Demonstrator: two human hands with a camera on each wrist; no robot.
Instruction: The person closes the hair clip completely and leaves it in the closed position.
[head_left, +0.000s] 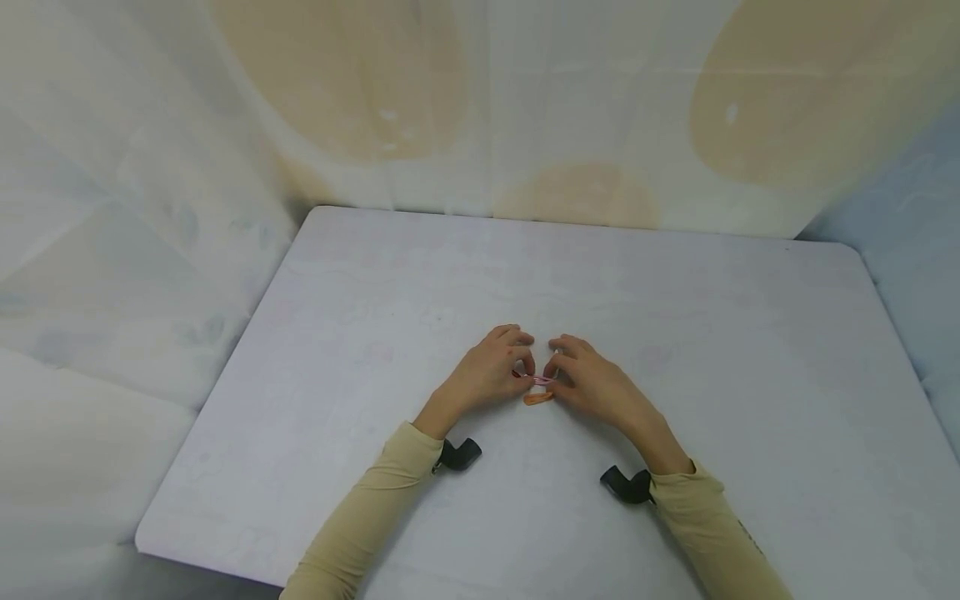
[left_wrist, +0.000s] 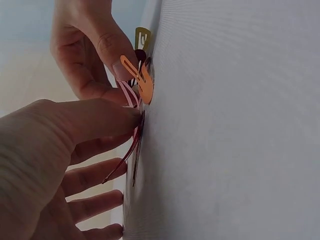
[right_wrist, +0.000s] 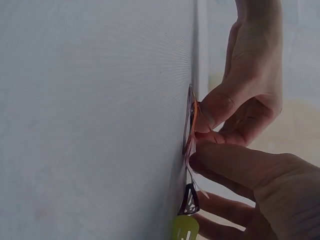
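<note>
Head view, left to right. The left hand (head_left: 493, 367) rests on the white table (head_left: 375, 275), fingers curled, its thumb and forefinger tips pinching one end of a pink hair clip (head_left: 542, 380) at the middle of the table's near half. An orange hair clip (head_left: 537, 398) lies flat on the table just below the pink one, between the two hands. The right hand (head_left: 592, 379) meets the left over the clips, fingers likewise curled, pinching the pink clip's other end. Both forearms wear pale yellow sleeves (head_left: 360, 525), each with a black wrist mount (head_left: 459, 454) at the cuff.

Left wrist view (table seen edge-on, to the right). The left hand (left_wrist: 55, 165) fills the lower left; its thumb presses on the pink hair clip (left_wrist: 129, 95), and a dark red hair clip (left_wrist: 127, 157) stands beside it against the table (left_wrist: 240, 130). Above, the right hand (left_wrist: 87, 45) touches the orange hair clip (left_wrist: 142, 82); a yellow hair clip (left_wrist: 142, 37) shows just beyond.

Right wrist view (table to the left). The orange hair clip (right_wrist: 194, 117) lies against the table (right_wrist: 90, 120) under the left hand's thumb (right_wrist: 217, 107); the right hand (right_wrist: 255, 190) pinches below it. A dark clip (right_wrist: 189, 201) and the yellow hair clip (right_wrist: 185, 227) lie nearer the camera.
</note>
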